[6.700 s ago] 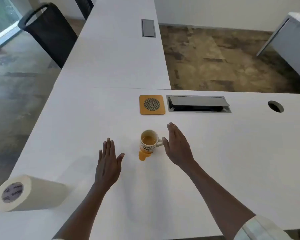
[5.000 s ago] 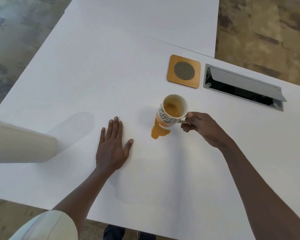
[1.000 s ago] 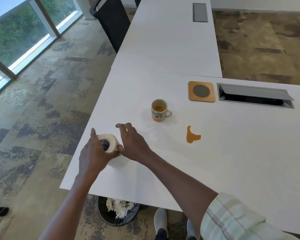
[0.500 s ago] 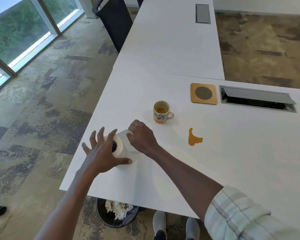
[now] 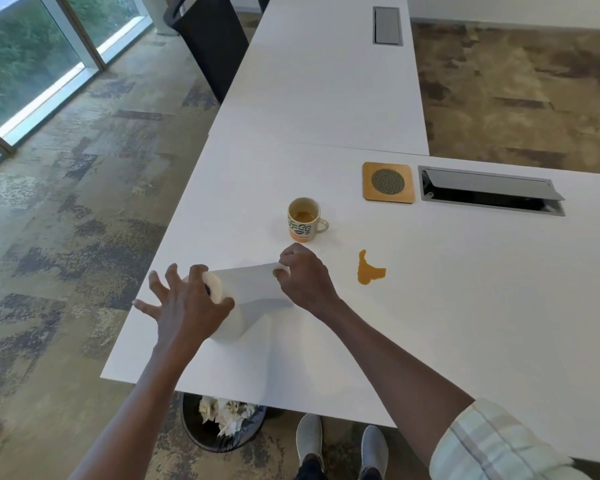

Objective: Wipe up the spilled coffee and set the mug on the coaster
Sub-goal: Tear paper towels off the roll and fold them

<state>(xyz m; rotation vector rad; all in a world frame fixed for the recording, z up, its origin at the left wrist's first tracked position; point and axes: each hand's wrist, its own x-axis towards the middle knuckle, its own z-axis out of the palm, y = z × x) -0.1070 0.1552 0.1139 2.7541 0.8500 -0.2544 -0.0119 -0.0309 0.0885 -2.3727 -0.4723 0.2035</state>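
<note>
A paper towel roll (image 5: 230, 315) stands near the white table's left edge. My left hand (image 5: 184, 308) lies on top of it with the fingers spread. My right hand (image 5: 303, 277) pinches the loose end of a sheet (image 5: 253, 282) pulled out to the right. The patterned mug (image 5: 303, 220) stands upright on the bare table, with some coffee inside. An orange-brown coffee spill (image 5: 368, 270) lies to the right of my right hand. The square wooden coaster (image 5: 388, 182) sits farther back with nothing on it.
An open grey cable hatch (image 5: 489, 195) lies right of the coaster. A black waste bin (image 5: 222, 424) with crumpled paper stands under the table's (image 5: 465, 306) near edge, beside my shoes. A dark chair (image 5: 212, 39) stands at the far left, by a second table.
My right hand has drawn a sheet out of the roll to the right. My left hand has spread over the roll's top. The mug and spill have not moved.
</note>
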